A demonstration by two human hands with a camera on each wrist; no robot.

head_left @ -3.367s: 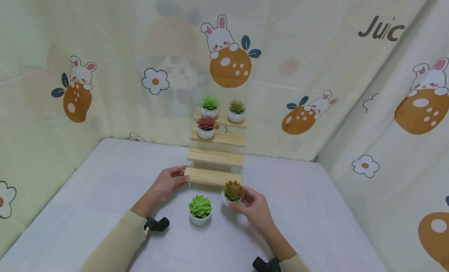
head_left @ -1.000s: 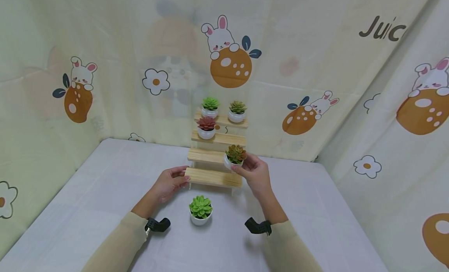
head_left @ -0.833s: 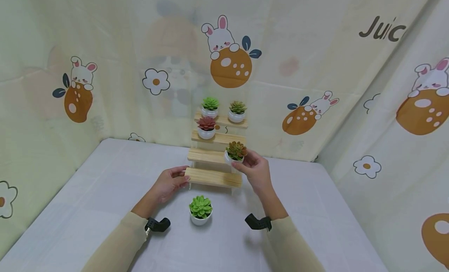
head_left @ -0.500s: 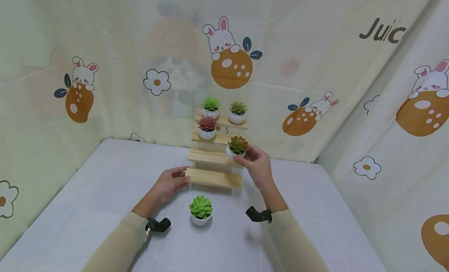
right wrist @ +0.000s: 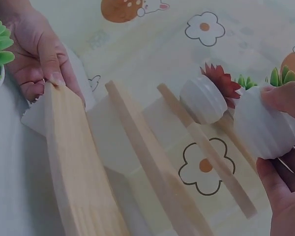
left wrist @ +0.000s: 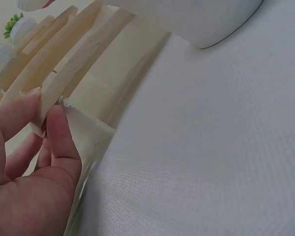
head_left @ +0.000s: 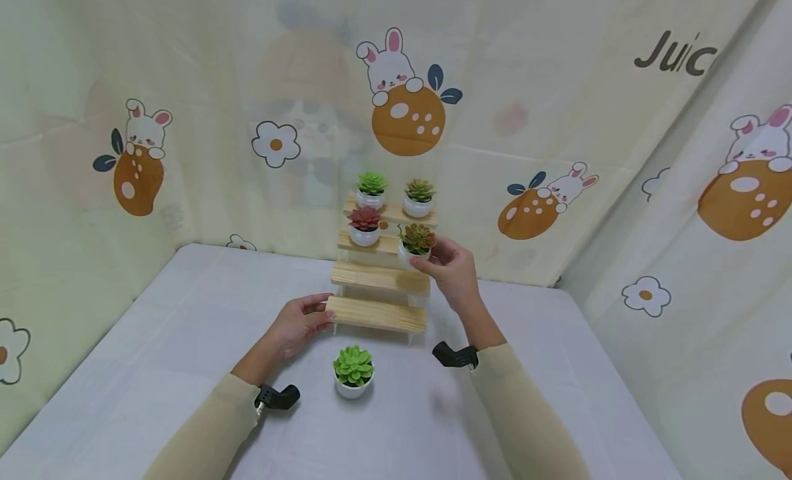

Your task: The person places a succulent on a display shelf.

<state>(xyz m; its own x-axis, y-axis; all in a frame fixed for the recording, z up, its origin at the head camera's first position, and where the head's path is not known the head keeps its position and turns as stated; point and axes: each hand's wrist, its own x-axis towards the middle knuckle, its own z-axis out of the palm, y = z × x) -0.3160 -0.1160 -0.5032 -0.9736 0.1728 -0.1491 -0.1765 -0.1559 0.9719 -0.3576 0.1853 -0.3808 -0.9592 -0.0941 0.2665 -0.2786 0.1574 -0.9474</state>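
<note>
My left hand (head_left: 302,323) pinches the left end of the lowest board of a tiered wooden shelf (head_left: 377,315); thumb and finger grip that end in the left wrist view. My right hand (head_left: 453,270) holds a white-potted succulent (head_left: 417,241) with brownish-green leaves by its pot, at the right end of the second board from the top. In the right wrist view thumb and fingers lie around the white pot (right wrist: 265,123). A red succulent (head_left: 364,224) stands at the left of that same board. On the top board sit a bright green succulent (head_left: 371,190) and an olive-green one (head_left: 419,197).
Another bright green succulent (head_left: 353,371) in a white pot stands on the white-covered table (head_left: 216,315) in front of the shelf. A printed curtain (head_left: 247,67) hangs right behind the shelf and along both sides.
My right hand has lifted the brownish-green succulent from near the lowest board, past the third, up to the second board from the top. The left hand has stayed at the shelf's lowest board.
</note>
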